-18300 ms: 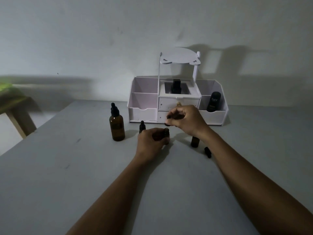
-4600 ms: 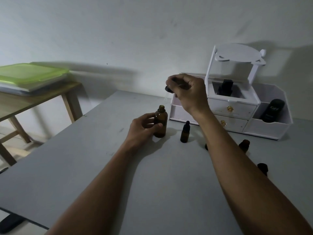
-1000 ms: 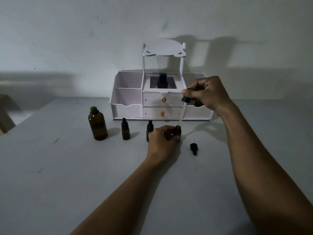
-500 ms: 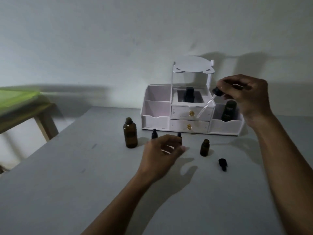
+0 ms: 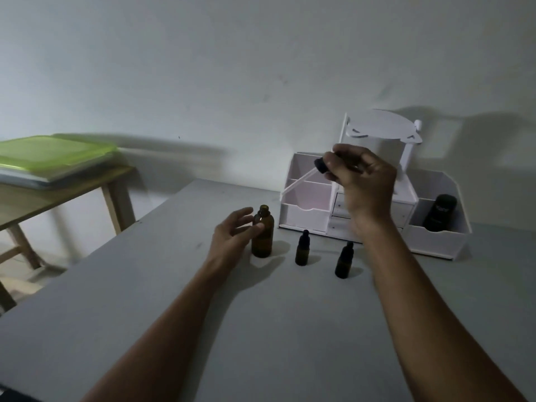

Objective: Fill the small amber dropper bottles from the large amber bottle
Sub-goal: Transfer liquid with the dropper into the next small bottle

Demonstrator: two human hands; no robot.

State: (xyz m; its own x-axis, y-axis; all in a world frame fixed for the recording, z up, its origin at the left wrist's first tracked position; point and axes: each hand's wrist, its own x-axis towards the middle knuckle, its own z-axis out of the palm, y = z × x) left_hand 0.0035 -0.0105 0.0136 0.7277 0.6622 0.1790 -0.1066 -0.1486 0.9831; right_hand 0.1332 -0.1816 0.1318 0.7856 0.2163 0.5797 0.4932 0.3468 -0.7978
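Our right hand (image 5: pixel 362 181) pinches a dropper (image 5: pixel 304 177) in the air, its glass tube slanting down-left over the organizer (image 5: pixel 307 216). Our left hand (image 5: pixel 232 236), fingers spread, is just touching the uncapped big bottle (image 5: pixel 262 236) on the desk (image 5: pixel 261 329). Two capped small bottles (image 5: pixel 302 252) (image 5: pixel 343 261) stand to its right.

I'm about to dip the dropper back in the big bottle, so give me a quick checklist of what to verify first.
1. Large amber bottle uncapped and upright: ok.
2. Left hand steadying it: not ok, fingers open, only at its side.
3. Right hand gripping the dropper: ok.
4. Pipette tip over the bottle mouth: not ok, it is off to the right and tilted.
5. Two capped small bottles clear of the path: ok.
6. Liquid level: cannot tell.
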